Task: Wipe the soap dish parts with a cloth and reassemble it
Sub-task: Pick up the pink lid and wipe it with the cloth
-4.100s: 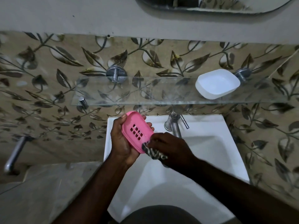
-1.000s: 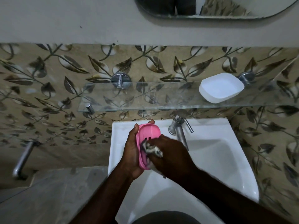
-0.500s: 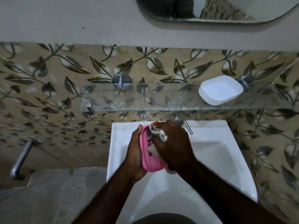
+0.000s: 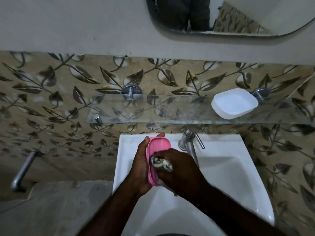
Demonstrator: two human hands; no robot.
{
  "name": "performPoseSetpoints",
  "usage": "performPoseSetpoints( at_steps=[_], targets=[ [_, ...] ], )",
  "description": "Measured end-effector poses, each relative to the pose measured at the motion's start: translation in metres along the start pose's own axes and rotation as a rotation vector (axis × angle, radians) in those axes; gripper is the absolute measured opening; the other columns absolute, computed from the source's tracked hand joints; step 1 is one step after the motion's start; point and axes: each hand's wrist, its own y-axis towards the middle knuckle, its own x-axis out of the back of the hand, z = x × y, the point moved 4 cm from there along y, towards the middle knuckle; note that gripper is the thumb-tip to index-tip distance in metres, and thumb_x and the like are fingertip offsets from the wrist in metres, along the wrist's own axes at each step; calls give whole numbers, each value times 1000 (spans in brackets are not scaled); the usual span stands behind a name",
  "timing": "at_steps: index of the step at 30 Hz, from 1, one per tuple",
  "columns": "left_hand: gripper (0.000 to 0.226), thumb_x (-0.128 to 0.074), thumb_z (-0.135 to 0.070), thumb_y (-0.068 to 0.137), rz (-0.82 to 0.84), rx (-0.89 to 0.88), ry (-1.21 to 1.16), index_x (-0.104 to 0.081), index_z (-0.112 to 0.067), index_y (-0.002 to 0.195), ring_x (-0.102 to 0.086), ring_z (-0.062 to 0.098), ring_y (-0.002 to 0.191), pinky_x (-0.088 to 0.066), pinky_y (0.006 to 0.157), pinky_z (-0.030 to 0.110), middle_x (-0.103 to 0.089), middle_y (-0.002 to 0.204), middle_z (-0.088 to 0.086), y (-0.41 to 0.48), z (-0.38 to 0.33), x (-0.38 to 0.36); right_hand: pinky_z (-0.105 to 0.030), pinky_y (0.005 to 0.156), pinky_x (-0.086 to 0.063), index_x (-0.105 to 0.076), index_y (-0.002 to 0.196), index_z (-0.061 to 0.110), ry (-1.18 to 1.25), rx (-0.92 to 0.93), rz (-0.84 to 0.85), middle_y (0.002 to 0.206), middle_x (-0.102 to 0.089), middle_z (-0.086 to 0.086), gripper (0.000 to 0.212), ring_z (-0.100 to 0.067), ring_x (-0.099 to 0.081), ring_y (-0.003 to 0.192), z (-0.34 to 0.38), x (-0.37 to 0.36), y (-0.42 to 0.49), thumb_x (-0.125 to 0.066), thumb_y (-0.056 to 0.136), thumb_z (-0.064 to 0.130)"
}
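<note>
My left hand [image 4: 140, 169] holds the pink soap dish insert [image 4: 157, 147] on edge above the white basin [image 4: 230, 167]. Its fingers wrap the insert's top and left rim. My right hand [image 4: 180, 169] is closed around a bunched striped cloth [image 4: 161, 163] and presses it against the insert's lower half. The cloth and my right hand hide the insert's slots. The white soap dish base [image 4: 234, 103] sits empty on the glass shelf [image 4: 153, 114], up and to the right of both hands.
A chrome tap [image 4: 189, 143] rises at the basin's back edge, just right of my right hand. A mirror [image 4: 238, 16] hangs above the leaf-patterned tiles. A metal pipe [image 4: 22, 169] juts out at the left, over a grey ledge [image 4: 51, 210].
My right hand with the cloth has slid down from the top of the pink insert to its lower half, uncovering the upper part. My left hand still holds the insert.
</note>
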Motion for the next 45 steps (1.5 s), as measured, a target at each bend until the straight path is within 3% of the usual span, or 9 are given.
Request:
performPoseSetpoints(
  at_steps=[7,9,12,17,24,30,36,40,45],
  targets=[
    [54,-40,-56,89,2,-8,19,-65,-23,124,-68,24,104,-53,87,41,-69,119,11,-4,-3,-2,-14,82,-36,-71,108,23,-80,-54,-232,102,-69,3,35,-11,-60,97,1,9,17,-55,78,33],
    [55,-41,-58,88,5,-4,-6,-64,-24,125,-68,27,100,-52,87,41,-69,114,13,-4,-3,-1,-22,89,-45,-72,104,20,-10,-48,-129,102,-70,1,32,-16,-63,96,3,2,12,-59,76,29],
    [57,-44,-61,82,13,2,-15,-65,-27,123,-64,31,96,-48,88,42,-65,111,18,-4,-3,2,-35,80,-50,-70,87,23,-65,37,68,87,-67,-1,17,-22,-63,85,4,-2,3,-62,74,29],
    [63,-46,-56,82,8,-31,35,-61,-15,128,-66,26,108,-51,90,41,-67,122,14,0,-2,-5,-20,80,-41,-74,99,15,-13,-15,-293,96,-72,-4,23,-19,-64,91,-4,22,23,-70,78,20],
    [63,-48,-64,79,21,-1,-1,-63,-25,126,-64,32,93,-52,83,41,-64,112,24,3,-4,8,-30,81,-48,-70,104,33,-118,108,212,97,-64,9,28,-12,-61,92,-4,1,0,-72,77,28],
    [67,-45,-71,79,42,24,-11,-72,-21,114,-68,30,102,-54,84,44,-70,115,16,6,-4,13,-17,84,-39,-72,103,21,-111,57,-105,99,-69,-1,25,-20,-62,96,-3,10,18,-73,78,22],
    [68,-44,-71,78,-15,-27,27,-68,-23,120,-65,33,96,-50,88,43,-63,119,25,5,-8,29,-34,78,-52,-66,107,37,-300,188,204,104,-61,7,26,-19,-63,97,0,-8,1,-65,82,28],
    [73,-47,-72,75,-15,-54,-65,-73,-14,111,-64,33,102,-46,94,47,-68,114,18,7,-9,28,-33,78,-49,-69,102,33,-240,76,-47,97,-66,5,30,-18,-63,91,-7,22,15,-76,73,28],
    [89,-49,-74,75,59,-86,-120,-56,-8,133,-51,38,126,-35,109,54,-54,137,22,4,-7,28,-31,71,-53,-71,81,25,207,-62,-199,77,-72,9,13,-4,-67,75,-11,43,23,-79,71,24]
  ],
)
